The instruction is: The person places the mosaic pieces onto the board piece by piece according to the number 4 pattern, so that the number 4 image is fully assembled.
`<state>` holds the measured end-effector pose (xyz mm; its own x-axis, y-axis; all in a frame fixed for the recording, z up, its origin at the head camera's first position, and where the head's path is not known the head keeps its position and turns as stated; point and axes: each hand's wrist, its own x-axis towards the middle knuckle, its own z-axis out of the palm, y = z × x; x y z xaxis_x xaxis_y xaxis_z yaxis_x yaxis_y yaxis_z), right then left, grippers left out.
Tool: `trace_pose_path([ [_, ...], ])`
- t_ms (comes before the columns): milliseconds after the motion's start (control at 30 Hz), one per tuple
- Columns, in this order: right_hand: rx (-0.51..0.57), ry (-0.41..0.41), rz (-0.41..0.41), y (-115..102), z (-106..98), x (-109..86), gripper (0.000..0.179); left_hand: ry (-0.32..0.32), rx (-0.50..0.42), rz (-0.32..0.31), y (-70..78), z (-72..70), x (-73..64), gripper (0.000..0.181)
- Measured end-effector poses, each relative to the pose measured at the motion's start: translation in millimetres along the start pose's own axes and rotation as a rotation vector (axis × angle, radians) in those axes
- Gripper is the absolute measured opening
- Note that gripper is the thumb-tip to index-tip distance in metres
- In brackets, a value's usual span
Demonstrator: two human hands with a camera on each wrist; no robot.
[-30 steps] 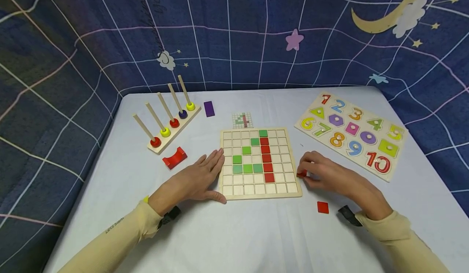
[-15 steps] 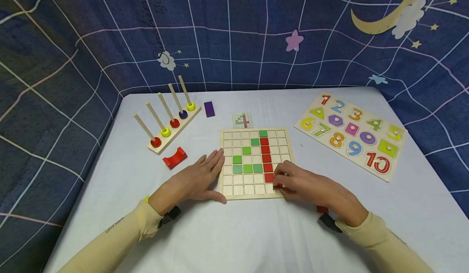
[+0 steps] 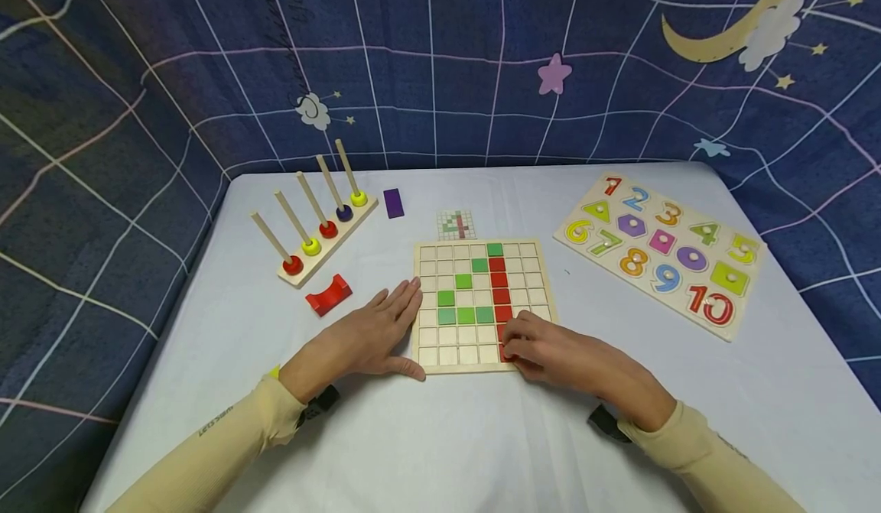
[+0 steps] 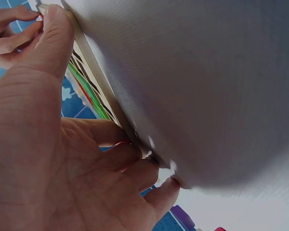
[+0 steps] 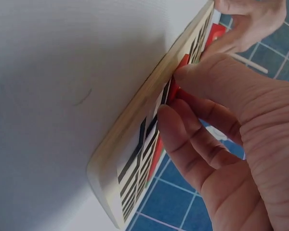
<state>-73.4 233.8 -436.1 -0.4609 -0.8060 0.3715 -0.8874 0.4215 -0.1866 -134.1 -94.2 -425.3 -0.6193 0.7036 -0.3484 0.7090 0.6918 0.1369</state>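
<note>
A wooden grid board (image 3: 467,336) lies on the table between the two hands. Several green square tiles (image 3: 463,281) form a stepped shape in it, beside a vertical column of red square tiles (image 3: 500,296). My right hand (image 3: 560,352) pinches a red square tile (image 5: 176,86) between thumb and fingers at the bottom cell of the red column; the fingers partly cover it. Along the board's left edge rests my left hand (image 3: 375,337), fingers extended and thumb at the lower left corner. In the left wrist view its fingertips touch the board's side.
Above the board lies a small pattern card (image 3: 456,225). A peg stand with coloured rings (image 3: 328,230), a red curved block (image 3: 329,295) and a purple rectangle (image 3: 394,203) are to the left. A number-and-shape puzzle board (image 3: 661,253) lies to the right.
My right hand has moved left from beside the board to the red column's bottom cell, carrying the red tile. The forearm now covers where a loose red tile lay. My left hand stays put.
</note>
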Motion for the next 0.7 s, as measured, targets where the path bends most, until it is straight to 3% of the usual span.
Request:
trace_pose_path([
  [300,0.001,-0.068,0.059,-3.3,-4.3,0.7,0.019,0.002,-0.002,0.003,0.6,-1.8,-0.2,0.127],
  [700,-0.031,-0.008,0.041,-6.7,-3.7,-6.5,0.023,-0.007,0.004,-0.005,0.9,-1.7,-0.8,0.128],
])
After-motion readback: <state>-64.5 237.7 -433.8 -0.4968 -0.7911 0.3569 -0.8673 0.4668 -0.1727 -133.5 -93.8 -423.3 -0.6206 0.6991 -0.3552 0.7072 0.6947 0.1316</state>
